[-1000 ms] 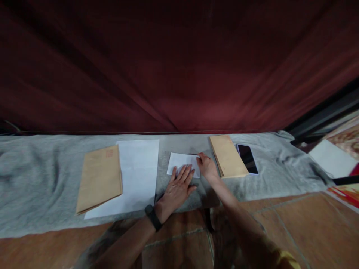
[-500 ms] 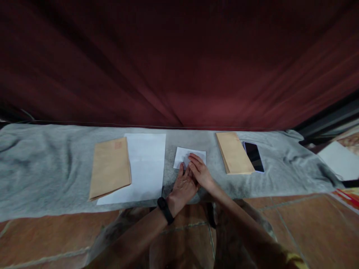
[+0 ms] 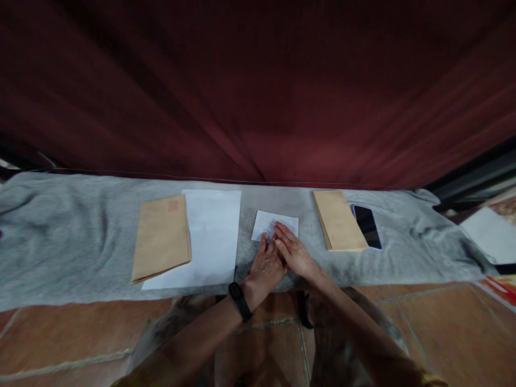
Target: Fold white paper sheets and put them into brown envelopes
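Observation:
A small folded sheet of white paper (image 3: 262, 220) lies on the grey cloth in front of me. My left hand (image 3: 267, 265) rests flat at its near edge, fingers stretched out, with a black band on the wrist. Partly over it lies my right hand (image 3: 295, 252), its fingers extended and pressing on the paper. The lower part of the paper is hidden under both hands. To the left, a stack of brown envelopes (image 3: 161, 236) overlaps larger white sheets (image 3: 215, 231). On the right lies another pile of brown envelopes (image 3: 339, 221).
A phone (image 3: 367, 226) lies partly under the right envelopes. Grey cloth (image 3: 80, 231) covers the narrow table, and a dark red curtain (image 3: 258, 107) hangs behind it. At the far right is a white flat object (image 3: 489, 234). Tiled floor (image 3: 455, 322) shows below.
The view has shifted slightly. Both hands stay on the small folded paper in nearly the same pose, with the right fingertips still on it.

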